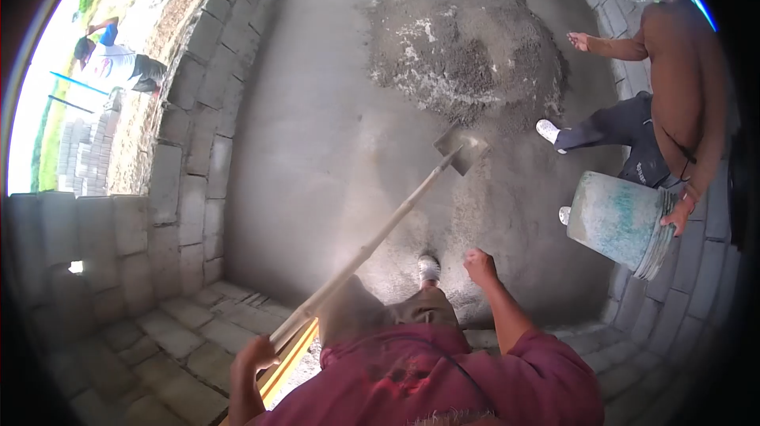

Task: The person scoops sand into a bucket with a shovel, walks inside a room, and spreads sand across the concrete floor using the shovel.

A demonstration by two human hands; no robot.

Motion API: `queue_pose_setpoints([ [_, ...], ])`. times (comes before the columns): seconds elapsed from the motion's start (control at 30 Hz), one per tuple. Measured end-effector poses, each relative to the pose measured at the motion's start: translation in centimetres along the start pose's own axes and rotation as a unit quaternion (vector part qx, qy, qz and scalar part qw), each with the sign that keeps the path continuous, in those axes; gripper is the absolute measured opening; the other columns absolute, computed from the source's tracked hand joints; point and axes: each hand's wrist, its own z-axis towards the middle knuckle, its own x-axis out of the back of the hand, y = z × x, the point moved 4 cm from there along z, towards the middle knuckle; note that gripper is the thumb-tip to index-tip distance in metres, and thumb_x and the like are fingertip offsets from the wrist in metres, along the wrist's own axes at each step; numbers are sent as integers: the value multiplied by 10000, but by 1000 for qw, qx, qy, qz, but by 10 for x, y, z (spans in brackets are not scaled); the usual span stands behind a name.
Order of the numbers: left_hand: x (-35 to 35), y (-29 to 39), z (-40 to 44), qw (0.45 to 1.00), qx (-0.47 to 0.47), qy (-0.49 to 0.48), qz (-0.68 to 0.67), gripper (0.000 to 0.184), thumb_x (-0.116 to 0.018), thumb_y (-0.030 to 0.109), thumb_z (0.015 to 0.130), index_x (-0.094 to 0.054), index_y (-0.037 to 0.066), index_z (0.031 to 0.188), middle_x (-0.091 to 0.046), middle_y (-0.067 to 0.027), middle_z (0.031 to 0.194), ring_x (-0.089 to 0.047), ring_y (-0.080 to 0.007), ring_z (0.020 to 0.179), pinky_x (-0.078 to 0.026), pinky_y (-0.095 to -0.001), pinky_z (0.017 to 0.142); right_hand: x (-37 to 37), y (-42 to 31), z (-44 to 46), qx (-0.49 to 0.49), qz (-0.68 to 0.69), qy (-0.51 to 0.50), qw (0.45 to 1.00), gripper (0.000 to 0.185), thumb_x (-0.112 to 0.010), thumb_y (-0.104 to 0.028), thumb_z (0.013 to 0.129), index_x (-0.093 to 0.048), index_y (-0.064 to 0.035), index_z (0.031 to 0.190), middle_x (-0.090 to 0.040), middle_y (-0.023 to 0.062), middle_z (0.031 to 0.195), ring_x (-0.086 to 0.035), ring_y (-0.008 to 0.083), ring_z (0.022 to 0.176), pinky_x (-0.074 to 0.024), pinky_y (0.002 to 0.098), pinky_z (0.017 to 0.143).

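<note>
My left hand (pixel 255 353) is closed around the end of a long wooden handle at the lower left. It belongs to a shovel (pixel 372 244) that stretches diagonally up to the middle of the view. Its squarish metal blade (pixel 473 154) rests on the grey floor at the lower edge of a mortar pile (pixel 467 46). The pile is grey with whitish patches. My right hand (pixel 480 266) is curled into a fist in front of me, away from the handle, and no object shows in it. One of my shoes (pixel 429 268) shows on the floor between my hands.
At the right a co-worker (pixel 681 85) carries a stained bucket (pixel 617 216) and stands beside the pile. Block walls (pixel 190 180) enclose the floor (pixel 309 125). Another person (pixel 115 62) is outside, beyond the left wall. A yellow bar (pixel 289 363) lies near my left hand.
</note>
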Motion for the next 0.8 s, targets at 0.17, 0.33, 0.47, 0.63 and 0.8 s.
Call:
queue_pose_setpoints([
  [0.17,175,21,-65,995,15,90,44,395,-710,249,763,-614,75,1104,-698,-201,1006,-675,-364,998,-541,-480,838,-30,-158,122,-138,224,-62,963,264,-721,-221,860,-661,-42,1045,-691,73,835,-676,174,753,-555,309,670],
  [0.33,319,1,-62,982,-41,127,133,364,-679,204,788,-584,77,1116,-706,-191,966,-685,-372,947,-535,-486,824,-80,-303,197,-295,459,-99,832,428,-667,-326,916,-535,-62,1225,-604,107,1005,-629,232,864,-567,391,711],
  [0.47,464,27,-80,966,-102,155,182,373,-715,226,802,-551,56,1091,-711,-169,899,-696,-362,897,-529,-490,798,-89,-386,253,-403,601,-34,690,600,-643,-443,928,-426,-78,1352,-541,155,1132,-587,289,999,-544,470,833],
  [0.63,557,60,-87,935,-173,164,262,262,-673,188,835,-536,42,1004,-695,-161,811,-708,-341,731,-550,-463,679,-97,-411,328,-393,763,52,510,666,-597,-469,954,-341,-76,1426,-494,175,1243,-583,310,1017,-536,455,839],
  [0.8,618,60,-53,936,-193,174,240,156,-605,128,846,-523,52,955,-663,-135,726,-689,-329,637,-536,-455,598,-146,-370,421,-381,839,111,372,335,-585,-394,965,-488,-84,1050,-601,103,926,-605,241,734,-532,373,641],
])
